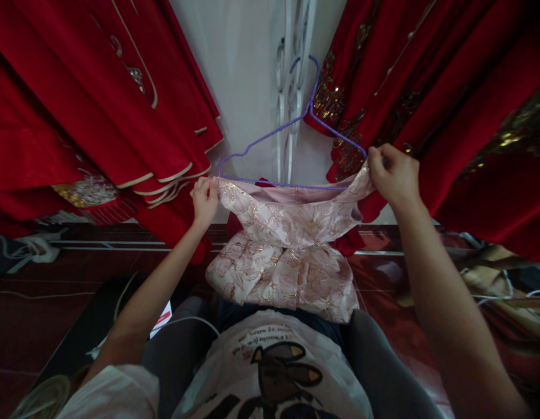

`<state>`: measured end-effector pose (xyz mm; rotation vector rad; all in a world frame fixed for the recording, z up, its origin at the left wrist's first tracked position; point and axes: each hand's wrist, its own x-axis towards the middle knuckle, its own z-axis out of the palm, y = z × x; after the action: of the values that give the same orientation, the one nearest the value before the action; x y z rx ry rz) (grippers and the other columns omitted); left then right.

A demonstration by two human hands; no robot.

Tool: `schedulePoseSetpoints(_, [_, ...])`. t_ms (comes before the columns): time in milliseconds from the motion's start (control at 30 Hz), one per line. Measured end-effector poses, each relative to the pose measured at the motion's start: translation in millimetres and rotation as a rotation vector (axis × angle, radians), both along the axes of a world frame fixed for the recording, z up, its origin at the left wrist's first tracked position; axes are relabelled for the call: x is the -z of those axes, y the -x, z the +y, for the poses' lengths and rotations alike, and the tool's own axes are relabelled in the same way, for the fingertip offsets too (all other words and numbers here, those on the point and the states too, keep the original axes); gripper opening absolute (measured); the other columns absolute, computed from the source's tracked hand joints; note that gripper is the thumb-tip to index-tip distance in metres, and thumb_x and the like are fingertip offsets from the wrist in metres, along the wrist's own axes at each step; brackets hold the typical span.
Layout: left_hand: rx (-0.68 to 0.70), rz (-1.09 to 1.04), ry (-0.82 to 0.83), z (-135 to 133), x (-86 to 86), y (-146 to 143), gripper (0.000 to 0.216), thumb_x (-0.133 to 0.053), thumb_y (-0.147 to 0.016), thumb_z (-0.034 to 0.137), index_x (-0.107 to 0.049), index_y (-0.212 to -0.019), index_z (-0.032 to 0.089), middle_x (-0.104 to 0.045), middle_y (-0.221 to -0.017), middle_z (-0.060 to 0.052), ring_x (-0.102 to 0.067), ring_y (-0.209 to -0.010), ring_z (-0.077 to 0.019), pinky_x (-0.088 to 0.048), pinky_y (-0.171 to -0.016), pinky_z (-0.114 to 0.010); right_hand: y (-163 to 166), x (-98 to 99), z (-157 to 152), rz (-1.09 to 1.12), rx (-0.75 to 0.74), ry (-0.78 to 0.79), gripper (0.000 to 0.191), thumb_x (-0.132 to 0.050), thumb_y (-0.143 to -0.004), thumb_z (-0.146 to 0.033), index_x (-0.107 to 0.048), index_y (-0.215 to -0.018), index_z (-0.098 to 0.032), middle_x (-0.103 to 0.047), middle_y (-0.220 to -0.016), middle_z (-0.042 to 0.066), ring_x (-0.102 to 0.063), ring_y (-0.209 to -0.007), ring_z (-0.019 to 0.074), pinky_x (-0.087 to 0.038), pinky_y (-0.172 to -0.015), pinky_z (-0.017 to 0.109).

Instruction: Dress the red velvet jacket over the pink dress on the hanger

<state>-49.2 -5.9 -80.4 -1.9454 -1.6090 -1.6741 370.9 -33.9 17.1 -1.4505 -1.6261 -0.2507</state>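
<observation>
A pale pink dress (291,267) with a shiny metallic floral pattern hangs in front of me, its skirt bunched over my lap. Inside its wide neckline runs the lower bar of a purple hanger (270,132), whose hook points up and away. My left hand (205,201) pinches the left shoulder of the dress at the hanger's left end. On the other side my right hand (394,174) grips the right shoulder strap close to the hanger's right end. Both hands are closed, and the fabric is stretched between them.
Red garments (121,87) with light trim hang at the left. More red garments (409,116) with gold sequins hang at the right. Behind the hanger stands a white metal rack (285,105). A white cable (191,319) crosses my leg, and brown material (497,267) lies on the right.
</observation>
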Motion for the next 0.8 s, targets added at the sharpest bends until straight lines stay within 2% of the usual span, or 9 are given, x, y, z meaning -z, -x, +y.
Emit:
schedulePoseSetpoints(133, [-0.009,-0.028,-0.032,5.0,-2.6,-3.2,0.048,-0.035,-0.096,0.053,-0.061,-0.077,0.018,-0.056,-0.078,-0.003,-0.055,-0.079,-0.0156,-0.044,-0.077,-0.029,-4.4,-3.9,0.9,-0.026,0.025,0.006,0.024,-0.050,-0.090,-0.036,-0.059,-0.075,-0.019,-0.051,-0.060,0.000,-0.045,-0.058,0.0110,-0.030,-0.060,0.024])
schedulePoseSetpoints(467, [-0.006,-0.100,0.019,8.3,-4.0,-7.7,0.053,-0.032,-0.095,0.058,-0.054,-0.067,0.018,-0.051,-0.069,0.000,-0.053,-0.067,-0.0127,-0.042,-0.066,-0.026,-4.8,-6.5,2.3,-0.028,0.021,0.009,0.022,-0.051,-0.089,-0.034,-0.059,-0.074,-0.019,-0.052,-0.060,0.000,-0.044,-0.056,0.0107,-0.031,-0.060,0.024])
schedulePoseSetpoints(633, [-0.017,-0.111,0.038,9.1,-3.8,-9.7,0.051,-0.034,-0.095,0.054,-0.053,-0.065,0.018,-0.049,-0.068,0.000,-0.052,-0.067,-0.0123,-0.041,-0.066,-0.025,-6.2,-6.5,2.9,-0.025,0.016,0.014,0.022,-0.052,-0.089,-0.034,-0.058,-0.073,-0.019,-0.048,-0.058,-0.001,-0.045,-0.056,0.0106,-0.031,-0.059,0.023])
schedulePoseSetpoints(800, [-0.006,-0.142,0.043,10.8,-2.7,-9.5,0.050,-0.037,-0.094,0.054,-0.053,-0.065,0.018,-0.050,-0.068,0.000,-0.052,-0.067,-0.0125,-0.041,-0.067,-0.026,-6.1,-6.7,3.3,-0.027,0.025,0.024,0.023,-0.051,-0.089,-0.035,-0.058,-0.074,-0.019,-0.051,-0.060,0.000,-0.045,-0.057,0.0113,-0.031,-0.059,0.024])
